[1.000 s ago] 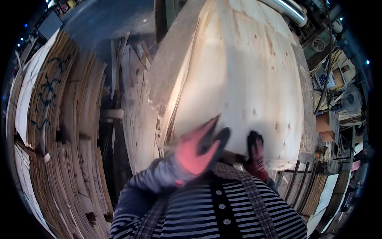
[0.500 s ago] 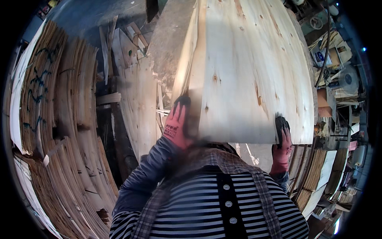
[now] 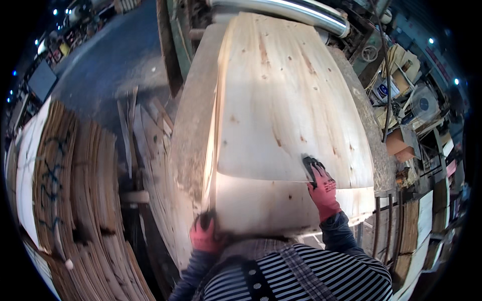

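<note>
A pale, knotty wood veneer sheet [image 3: 281, 115] lies on top of a stack of similar sheets. Its near edge sits back from the stack's front, baring a strip of the lighter sheet below [image 3: 261, 203]. My right hand [image 3: 324, 193], in a pink glove with black fingertips, rests across that near edge, fingers stretched forward over the upper sheet. At the stack's near left corner is my left hand [image 3: 205, 235], gloved alike and close to the sheets' edges. Its fingers are blurred, and I cannot tell whether they grip anything.
A shiny metal roller [image 3: 296, 12] spans the far end. Tall stacks of veneer [image 3: 90, 175] stand at the left, with loose wood strips [image 3: 145, 135] beside them. At the right are a cardboard box [image 3: 400, 144], a hanging hose [image 3: 387, 90] and more stacked sheets [image 3: 409, 231].
The upper veneer sheet has shifted away from me, exposing the sheet beneath. My right hand has moved inward over it; my left has come back to the near corner. The view has tilted up toward the roller.
</note>
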A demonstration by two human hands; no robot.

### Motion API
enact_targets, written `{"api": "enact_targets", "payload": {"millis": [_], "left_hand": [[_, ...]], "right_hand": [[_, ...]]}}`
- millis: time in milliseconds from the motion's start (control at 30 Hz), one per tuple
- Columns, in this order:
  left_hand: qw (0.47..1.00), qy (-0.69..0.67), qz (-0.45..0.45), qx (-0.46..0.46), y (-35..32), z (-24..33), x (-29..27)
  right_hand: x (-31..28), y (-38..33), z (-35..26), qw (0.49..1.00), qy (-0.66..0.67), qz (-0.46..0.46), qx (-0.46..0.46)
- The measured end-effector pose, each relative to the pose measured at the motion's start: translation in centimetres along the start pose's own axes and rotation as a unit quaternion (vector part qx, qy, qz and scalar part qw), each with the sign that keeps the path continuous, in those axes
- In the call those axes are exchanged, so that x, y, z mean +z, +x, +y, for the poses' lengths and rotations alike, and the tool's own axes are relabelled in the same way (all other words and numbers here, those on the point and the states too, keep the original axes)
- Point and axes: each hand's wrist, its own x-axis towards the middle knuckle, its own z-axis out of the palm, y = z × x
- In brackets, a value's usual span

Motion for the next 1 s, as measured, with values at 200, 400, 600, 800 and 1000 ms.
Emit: {"api": "enact_targets", "payload": {"millis": [200, 400, 600, 800, 1000], "left_hand": [[0.996, 0.037, -0.081, -0.015, -0.3, -1.7, 1.5], [0.997, 0.055, -0.050, -0.020, -1.3, -2.8, 3.0], [0.995, -0.050, -0.032, -0.077, -1.2, -3.5, 4.0], [0.971, -0.214, -0.042, -0.094, -0.8, -5.4, 6.2], [0.985, -0.159, -0.018, -0.069, 0.3, -3.0, 3.8]], "right_hand": [[5.8, 10.0, 2.6, 0.999, -0.002, 0.040, 0.012], [12.1, 21.0, 8.6, 0.987, -0.128, 0.086, 0.040], [7.5, 17.3, 1.0, 0.995, -0.031, 0.092, 0.017], [3.0, 1.1, -0.6, 0.999, 0.033, 0.010, -0.015], [0.3, -9.7, -1.6, 0.996, 0.037, -0.033, 0.079]]}}
